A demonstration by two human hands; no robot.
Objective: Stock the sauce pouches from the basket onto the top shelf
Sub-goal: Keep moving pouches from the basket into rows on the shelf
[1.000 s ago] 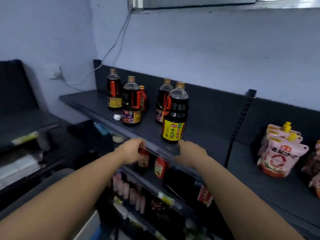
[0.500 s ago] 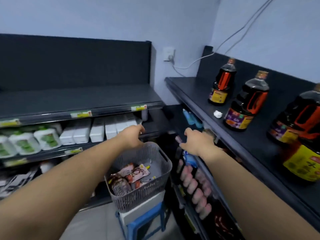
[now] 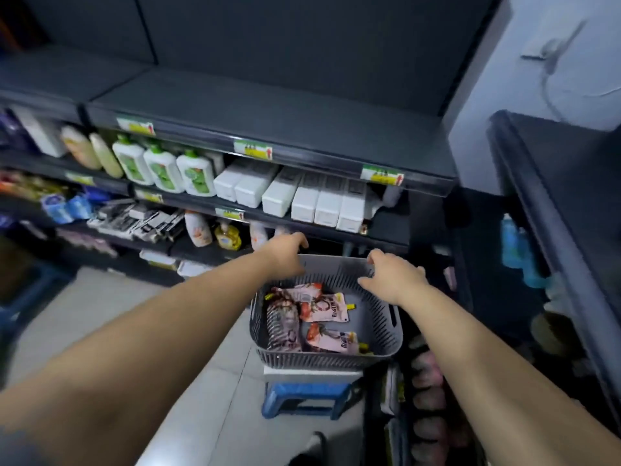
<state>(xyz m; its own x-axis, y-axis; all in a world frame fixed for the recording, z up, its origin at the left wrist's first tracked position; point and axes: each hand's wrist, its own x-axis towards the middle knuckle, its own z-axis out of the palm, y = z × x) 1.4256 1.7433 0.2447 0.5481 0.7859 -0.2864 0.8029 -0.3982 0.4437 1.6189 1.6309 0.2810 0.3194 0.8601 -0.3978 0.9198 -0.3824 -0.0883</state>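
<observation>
Container: grey slotted plastic basket
Contents: pink sauce pouches, lying flat
Hands: left hand and right hand over the basket, apart, fingers loose, empty

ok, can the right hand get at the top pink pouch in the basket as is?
Probably yes: the right hand hovers empty over the open-topped basket, and the pink pouch lies uncovered just below it.

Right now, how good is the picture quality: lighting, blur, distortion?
Head view: dim, bluish light; wide-angle distortion bows the shelf edge; blur smears the frame's borders; the basket and sauce pouches at centre are sharpest, their print unreadable.
</observation>
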